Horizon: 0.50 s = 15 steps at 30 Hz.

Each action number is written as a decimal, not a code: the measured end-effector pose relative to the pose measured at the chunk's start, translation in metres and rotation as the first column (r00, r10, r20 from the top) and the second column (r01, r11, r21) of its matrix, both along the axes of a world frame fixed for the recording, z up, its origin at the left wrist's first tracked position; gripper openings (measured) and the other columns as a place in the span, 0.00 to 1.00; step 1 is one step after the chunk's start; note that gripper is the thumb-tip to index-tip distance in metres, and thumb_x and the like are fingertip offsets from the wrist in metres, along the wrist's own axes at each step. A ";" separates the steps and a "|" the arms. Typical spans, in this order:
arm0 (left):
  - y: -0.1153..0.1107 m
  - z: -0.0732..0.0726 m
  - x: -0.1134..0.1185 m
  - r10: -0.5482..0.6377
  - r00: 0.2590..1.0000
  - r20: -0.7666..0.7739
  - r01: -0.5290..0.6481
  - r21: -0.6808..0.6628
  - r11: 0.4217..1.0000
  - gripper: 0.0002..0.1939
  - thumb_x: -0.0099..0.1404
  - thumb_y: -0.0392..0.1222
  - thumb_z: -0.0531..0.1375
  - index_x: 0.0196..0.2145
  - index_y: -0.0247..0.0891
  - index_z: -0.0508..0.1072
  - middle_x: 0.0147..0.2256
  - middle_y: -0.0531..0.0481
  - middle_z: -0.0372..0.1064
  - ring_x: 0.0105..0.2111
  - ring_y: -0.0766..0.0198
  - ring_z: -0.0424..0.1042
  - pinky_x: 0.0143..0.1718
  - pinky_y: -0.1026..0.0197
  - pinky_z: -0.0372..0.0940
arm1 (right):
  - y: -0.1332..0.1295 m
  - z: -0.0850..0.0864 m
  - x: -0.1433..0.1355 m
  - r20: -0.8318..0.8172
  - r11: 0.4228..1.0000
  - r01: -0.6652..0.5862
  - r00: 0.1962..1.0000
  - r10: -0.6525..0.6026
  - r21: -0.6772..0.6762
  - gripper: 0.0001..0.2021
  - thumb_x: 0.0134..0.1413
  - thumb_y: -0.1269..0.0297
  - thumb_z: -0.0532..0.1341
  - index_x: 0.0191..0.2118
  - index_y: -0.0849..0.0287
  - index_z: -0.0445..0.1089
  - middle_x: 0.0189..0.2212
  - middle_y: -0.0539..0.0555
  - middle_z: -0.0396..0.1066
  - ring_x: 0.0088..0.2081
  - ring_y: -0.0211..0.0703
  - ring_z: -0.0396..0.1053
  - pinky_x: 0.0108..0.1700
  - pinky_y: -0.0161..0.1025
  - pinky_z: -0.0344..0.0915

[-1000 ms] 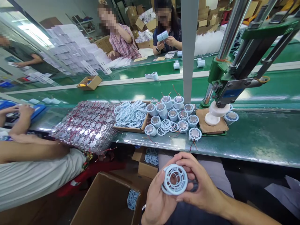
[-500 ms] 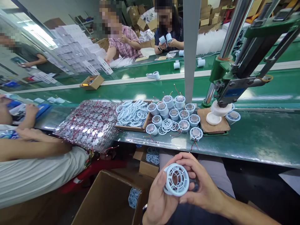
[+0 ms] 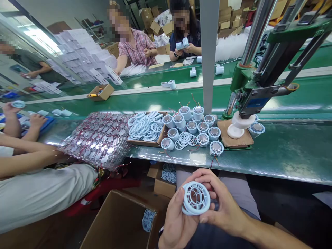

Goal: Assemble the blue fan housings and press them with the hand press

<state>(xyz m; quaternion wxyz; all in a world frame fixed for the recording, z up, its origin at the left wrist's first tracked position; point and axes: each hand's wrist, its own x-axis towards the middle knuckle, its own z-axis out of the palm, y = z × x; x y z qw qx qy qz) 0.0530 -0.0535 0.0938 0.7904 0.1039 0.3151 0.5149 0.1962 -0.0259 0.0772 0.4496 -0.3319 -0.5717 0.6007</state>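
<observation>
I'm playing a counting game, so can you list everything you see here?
Bench: one, green, across the middle
Press: one, green and black, bench's right side
Pads: two, white, on the press and beneath it
Cups: dozen or more, pale blue, mostly left of the press
Loose rings: few, pale blue, among the cups
Ring box: one, brown, left of the cups, holding heaped rings
Wrapped discs: many, silver, left of the ring box
Floor boxes: at least two, brown, below bench height
Post: one, grey, behind the bench
Cartons: many, white, back left
People: at least four, mixed-colour clothes, left and back
Back boxes: many, brown, behind the people
Round part: one, pale blue, in both hands
Left hand and right hand: two, bare, around it
</observation>
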 end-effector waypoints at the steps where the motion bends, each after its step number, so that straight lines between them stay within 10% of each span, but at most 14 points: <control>1: 0.000 0.001 0.000 -0.002 1.000 -0.001 0.002 -0.003 1.000 0.25 0.62 0.53 0.66 0.53 0.36 0.76 0.45 0.38 0.77 0.49 0.43 0.75 0.51 0.43 0.70 | 0.000 0.000 0.000 -0.001 1.000 0.004 1.000 -0.004 0.006 0.32 0.43 0.38 0.70 0.49 0.55 0.70 0.52 0.59 0.64 0.50 0.51 0.70 0.56 0.48 0.68; 15: -0.005 -0.010 -0.008 -0.009 1.000 -0.004 0.009 -0.012 1.000 0.21 0.66 0.50 0.63 0.52 0.35 0.76 0.41 0.38 0.78 0.46 0.43 0.76 0.47 0.42 0.71 | -0.003 -0.005 -0.001 -0.021 0.991 0.022 1.000 -0.019 0.130 0.30 0.44 0.53 0.74 0.52 0.51 0.66 0.53 0.58 0.65 0.52 0.49 0.69 0.54 0.43 0.69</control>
